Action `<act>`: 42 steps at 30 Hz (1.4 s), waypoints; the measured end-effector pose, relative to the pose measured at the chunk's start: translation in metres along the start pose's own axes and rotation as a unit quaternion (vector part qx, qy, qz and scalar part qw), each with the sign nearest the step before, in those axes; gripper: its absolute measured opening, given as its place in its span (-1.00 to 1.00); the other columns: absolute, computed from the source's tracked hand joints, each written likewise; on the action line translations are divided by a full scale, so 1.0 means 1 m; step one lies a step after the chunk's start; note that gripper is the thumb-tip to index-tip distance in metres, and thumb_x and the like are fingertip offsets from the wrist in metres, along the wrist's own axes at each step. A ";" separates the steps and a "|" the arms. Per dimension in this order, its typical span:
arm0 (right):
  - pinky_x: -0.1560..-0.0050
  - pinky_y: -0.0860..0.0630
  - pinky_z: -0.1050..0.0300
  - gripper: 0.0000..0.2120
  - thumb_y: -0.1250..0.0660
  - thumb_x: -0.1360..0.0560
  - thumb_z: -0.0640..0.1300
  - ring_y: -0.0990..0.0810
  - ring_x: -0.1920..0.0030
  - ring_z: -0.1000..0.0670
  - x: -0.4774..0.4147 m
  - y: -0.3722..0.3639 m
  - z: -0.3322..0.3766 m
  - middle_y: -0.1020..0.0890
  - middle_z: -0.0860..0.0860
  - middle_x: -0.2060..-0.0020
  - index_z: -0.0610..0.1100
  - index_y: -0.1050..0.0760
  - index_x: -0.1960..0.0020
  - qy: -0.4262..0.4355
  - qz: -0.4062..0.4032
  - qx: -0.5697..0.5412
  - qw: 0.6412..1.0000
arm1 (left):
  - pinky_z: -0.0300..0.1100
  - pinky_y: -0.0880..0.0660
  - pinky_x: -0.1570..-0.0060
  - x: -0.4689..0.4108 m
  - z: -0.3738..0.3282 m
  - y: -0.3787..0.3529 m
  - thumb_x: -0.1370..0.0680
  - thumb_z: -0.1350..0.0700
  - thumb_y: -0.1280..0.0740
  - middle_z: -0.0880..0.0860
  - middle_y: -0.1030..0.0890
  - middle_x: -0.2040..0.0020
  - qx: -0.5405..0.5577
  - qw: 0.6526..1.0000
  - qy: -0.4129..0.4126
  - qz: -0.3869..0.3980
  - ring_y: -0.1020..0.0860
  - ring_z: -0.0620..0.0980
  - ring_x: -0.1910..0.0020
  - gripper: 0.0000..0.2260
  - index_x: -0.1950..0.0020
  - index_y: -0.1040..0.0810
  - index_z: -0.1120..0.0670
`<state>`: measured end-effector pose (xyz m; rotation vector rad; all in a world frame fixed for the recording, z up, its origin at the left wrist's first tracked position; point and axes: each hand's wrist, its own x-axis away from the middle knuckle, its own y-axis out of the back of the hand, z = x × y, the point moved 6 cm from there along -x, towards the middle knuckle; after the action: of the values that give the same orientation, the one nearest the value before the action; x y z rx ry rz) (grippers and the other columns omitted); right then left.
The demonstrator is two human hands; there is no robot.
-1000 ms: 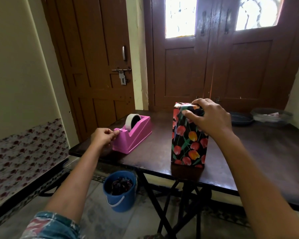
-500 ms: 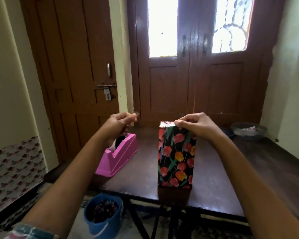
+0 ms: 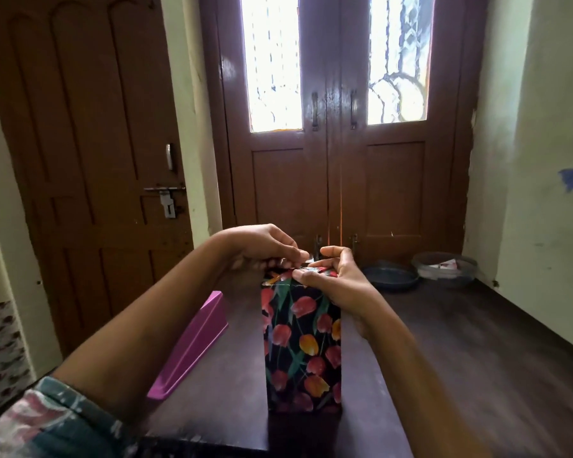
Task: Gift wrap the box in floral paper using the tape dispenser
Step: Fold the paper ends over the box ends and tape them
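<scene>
one floral box (image 3: pixel 301 345), one pink dispenser (image 3: pixel 196 342); left hand (image 3: pixel 262 246) pinches tape strip (image 3: pixel 308 259), right hand (image 3: pixel 338 279) grips box top

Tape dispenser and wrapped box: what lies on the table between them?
Nothing: in the head view only bare dark table shows between the pink tape dispenser and the box.

Open tabletop (image 3: pixel 477 358) lies right of the upright wrapped box (image 3: pixel 303 345). A pink tape dispenser (image 3: pixel 196 345) stands close on its left; a dark dish (image 3: pixel 391 278) and clear bowl (image 3: pixel 444 267) line the far edge.
</scene>
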<state>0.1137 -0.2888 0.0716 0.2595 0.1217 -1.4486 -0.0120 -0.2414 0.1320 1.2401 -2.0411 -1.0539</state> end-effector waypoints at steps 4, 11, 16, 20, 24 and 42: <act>0.10 -0.49 0.29 -0.35 -0.50 -0.35 -0.04 -0.53 -0.03 0.08 0.002 -0.004 0.002 -0.48 0.00 -0.08 0.02 -0.17 -0.26 0.006 -0.004 -0.002 1.000 | -0.34 -0.39 0.47 -0.005 0.000 0.002 -0.50 -0.06 -0.35 -0.03 -0.55 0.36 -0.023 0.997 0.047 0.054 -0.46 -0.17 0.46 -0.78 0.19 -0.58 0.08; 0.11 -0.45 0.32 -0.28 -0.48 -0.37 -0.05 -0.51 0.00 0.11 0.004 -0.011 0.007 -0.48 0.05 -0.01 -0.03 -0.10 -0.35 0.018 0.017 0.013 1.000 | -0.40 -0.29 0.58 -0.015 -0.004 0.004 -0.51 0.00 -0.36 -0.02 -0.47 0.42 -0.111 0.971 0.167 0.127 -0.34 -0.19 0.53 -0.79 0.21 -0.56 0.12; 0.18 -0.43 0.34 -0.20 -0.46 -0.38 -0.02 -0.48 0.06 0.17 0.006 -0.011 0.009 -0.46 0.10 0.04 -0.04 -0.03 -0.43 0.014 0.027 0.024 0.999 | -0.39 -0.23 0.64 -0.023 -0.009 0.007 -0.55 -0.14 -0.25 -0.03 -0.41 0.51 -0.246 0.931 0.246 0.107 -0.29 -0.14 0.62 -0.64 0.28 -0.48 0.12; 0.18 -0.41 0.38 -0.21 -0.45 -0.39 -0.01 -0.46 0.07 0.20 0.010 -0.001 0.005 -0.41 0.15 0.04 -0.05 -0.04 -0.44 0.015 0.005 0.016 1.000 | -0.30 -0.43 0.51 -0.020 0.016 0.007 -0.57 -0.05 -0.28 0.02 -0.48 0.60 -0.165 0.946 0.271 0.066 -0.47 -0.05 0.55 -0.63 0.29 -0.43 0.20; 0.18 -0.43 0.38 -0.22 -0.45 -0.39 -0.01 -0.45 0.08 0.20 0.005 -0.006 0.005 -0.39 0.05 -0.09 -0.05 -0.04 -0.43 0.019 -0.004 0.023 1.000 | -0.34 -0.51 0.40 0.003 0.046 -0.010 -0.16 -0.45 -0.27 0.03 -0.55 0.32 -0.018 0.926 0.340 0.160 -0.53 -0.10 0.41 -0.33 0.14 -0.50 0.14; -0.21 -0.47 0.07 -0.22 -0.45 -0.39 0.03 -0.47 -0.17 -0.01 0.014 -0.013 0.009 -0.41 0.02 -0.15 -0.02 -0.05 -0.42 0.047 -0.025 0.067 0.996 | -0.23 -0.47 0.34 0.020 0.070 -0.019 -0.58 0.14 -0.13 0.10 -0.55 0.22 0.175 0.943 0.279 0.052 -0.50 -0.02 0.30 -0.80 0.13 -0.50 0.17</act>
<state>0.1017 -0.3054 0.0757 0.4373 0.1075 -1.4958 -0.0644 -0.2397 0.0778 1.3860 -1.8486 -0.2363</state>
